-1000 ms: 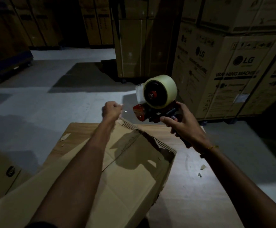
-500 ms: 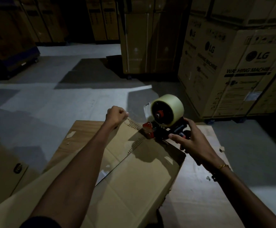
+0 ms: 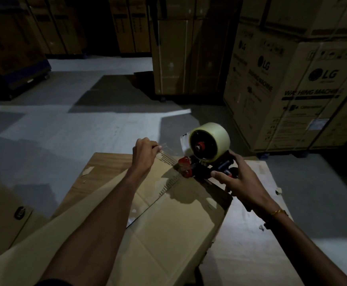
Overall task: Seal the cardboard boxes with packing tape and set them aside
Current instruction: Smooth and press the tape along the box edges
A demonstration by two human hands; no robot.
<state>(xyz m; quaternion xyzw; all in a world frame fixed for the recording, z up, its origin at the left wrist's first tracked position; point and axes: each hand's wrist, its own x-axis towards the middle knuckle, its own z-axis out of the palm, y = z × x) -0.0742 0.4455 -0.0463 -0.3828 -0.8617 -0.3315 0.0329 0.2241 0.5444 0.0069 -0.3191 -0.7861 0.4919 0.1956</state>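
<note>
Stacked appliance cartons (image 3: 292, 83) loom behind the wooden table (image 3: 251, 234). Left hand (image 3: 144, 150) pinches the clear tape end (image 3: 165, 149) at the cardboard box (image 3: 168, 213) far edge; right hand (image 3: 237, 178) grips the tape dispenser (image 3: 205, 153), just right of those fingers.

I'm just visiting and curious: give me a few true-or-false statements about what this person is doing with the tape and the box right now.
1. The right hand holds the tape gun. True.
2. The left hand lies flat and open on the table. False: it pinches the tape end at the far edge of the box.
3. The tape gun sits at the box's far end. True.
4. The roll is bright blue. False: it is pale yellowish.
5. The box stands on the floor. False: it lies on a wooden table.
</note>
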